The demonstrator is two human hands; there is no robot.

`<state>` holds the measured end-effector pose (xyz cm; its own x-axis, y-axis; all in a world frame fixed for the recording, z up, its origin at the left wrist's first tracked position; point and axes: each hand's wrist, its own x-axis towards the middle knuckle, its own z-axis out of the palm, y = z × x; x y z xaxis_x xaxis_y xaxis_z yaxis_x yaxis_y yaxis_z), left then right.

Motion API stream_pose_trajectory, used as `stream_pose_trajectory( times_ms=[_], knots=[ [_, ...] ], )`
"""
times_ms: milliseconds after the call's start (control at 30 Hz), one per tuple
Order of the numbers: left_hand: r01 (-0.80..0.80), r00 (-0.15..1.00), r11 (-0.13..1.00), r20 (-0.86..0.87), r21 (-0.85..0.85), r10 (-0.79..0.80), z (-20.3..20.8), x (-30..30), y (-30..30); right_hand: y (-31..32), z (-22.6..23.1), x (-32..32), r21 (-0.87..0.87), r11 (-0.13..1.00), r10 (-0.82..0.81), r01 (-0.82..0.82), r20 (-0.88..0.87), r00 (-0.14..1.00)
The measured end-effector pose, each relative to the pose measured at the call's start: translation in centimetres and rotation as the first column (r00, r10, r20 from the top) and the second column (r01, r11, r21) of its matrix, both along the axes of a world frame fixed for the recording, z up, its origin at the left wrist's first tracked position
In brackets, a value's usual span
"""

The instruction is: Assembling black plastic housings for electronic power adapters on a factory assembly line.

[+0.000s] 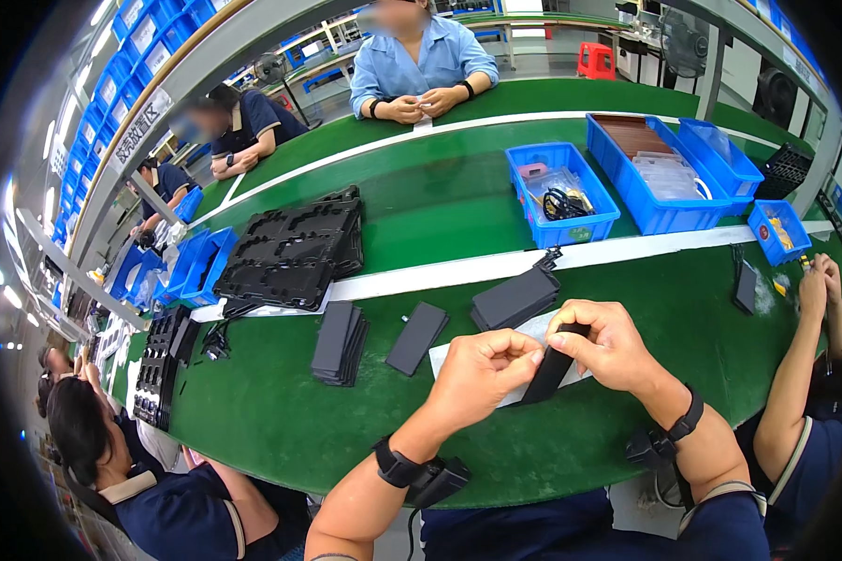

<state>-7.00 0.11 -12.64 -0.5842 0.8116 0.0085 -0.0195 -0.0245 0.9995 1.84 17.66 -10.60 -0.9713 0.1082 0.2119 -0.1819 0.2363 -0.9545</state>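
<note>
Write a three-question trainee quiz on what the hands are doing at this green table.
1. True or false: both hands hold the flat black rectangular panel.
2. What lies under that panel? A) white sheet B) blue bin C) black tray
3. Fill in: the stack of black panels lies on the ____ table.

Key: 1 true: left hand and right hand both have a grip on it. 2 A, the white sheet. 3 green.
</note>
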Motion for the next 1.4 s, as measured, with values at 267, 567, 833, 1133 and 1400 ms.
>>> stream_pose_trajectory(
  times_ms=[267,567,833,1133,1400],
  knots=[
    [-0.164,0.936,0.985,-0.326,-0.062,0.135,-0.2,0.6,0.8,-0.8,-0.9,-0.2,0.03,0.979,-0.201,0.2,0.036,0.979],
    [-0.252,0.927,0.959,-0.316,-0.127,0.202,1.8,-2.0,-1.7,-1.1,-1.4,-0.6,-0.159,0.962,-0.211,0.222,0.085,0.974],
    [-0.638,0.609,0.734,-0.736,-0.232,0.297,0.9,-6.4,-5.1,-0.3,-2.7,-0.8,-0.073,0.983,-0.163,0.17,0.099,0.982],
    [-0.557,0.358,0.831,-0.898,0.014,0.255,-0.2,-4.4,-2.3,-0.7,-3.1,-0.8,0.045,0.98,-0.198,0.196,0.047,0.979],
    [-0.423,0.555,0.901,-0.815,-0.101,0.169,-1.5,-4.0,-0.8,-0.9,-3.1,-0.9,0.117,0.977,-0.19,0.18,0.079,0.979]
  ],
)
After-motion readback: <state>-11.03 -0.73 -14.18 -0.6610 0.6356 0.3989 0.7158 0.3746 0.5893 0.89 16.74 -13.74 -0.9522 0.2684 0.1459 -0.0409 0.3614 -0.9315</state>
